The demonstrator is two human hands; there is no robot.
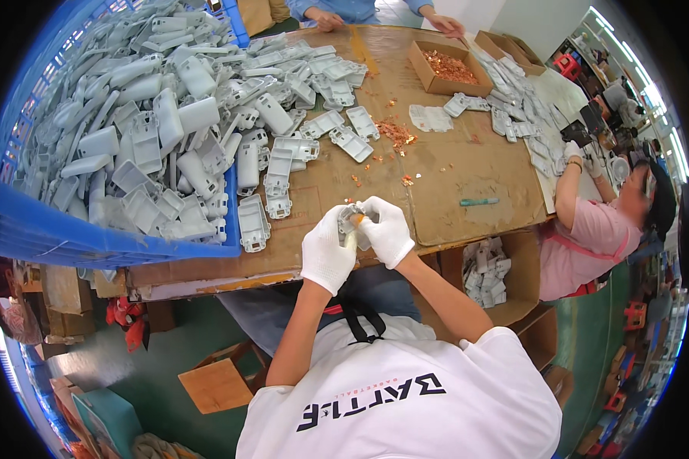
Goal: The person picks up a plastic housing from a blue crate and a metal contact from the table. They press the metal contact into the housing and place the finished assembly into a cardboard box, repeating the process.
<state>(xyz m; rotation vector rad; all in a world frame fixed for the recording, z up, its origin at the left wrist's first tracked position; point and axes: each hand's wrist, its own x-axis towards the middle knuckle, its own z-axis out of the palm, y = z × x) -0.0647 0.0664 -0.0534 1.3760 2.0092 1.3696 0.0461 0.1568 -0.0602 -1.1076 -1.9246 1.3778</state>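
Note:
Just over the table's front edge, both my hands, in white knitted gloves, hold one grey moulded plastic piece (347, 212). My left hand (325, 249) grips it from the left, fingers wrapped round it. My right hand (388, 232) closes on its other side, with a small copper-coloured spot showing at the fingertips. Much of the piece is hidden by the gloves. Beyond my hands lies a small heap of copper-coloured metal bits (396, 134). Left of them, loose grey plastic housings (254, 222) lie on the cardboard-covered table (467, 168).
A blue crate (92, 243) heaped with grey housings stands at the left. A carton (434, 79) of copper bits sits at the far right. A teal pen-like object (479, 202) lies nearby. Below the edge is a carton (524, 268) of parts. Co-workers sit opposite and at right.

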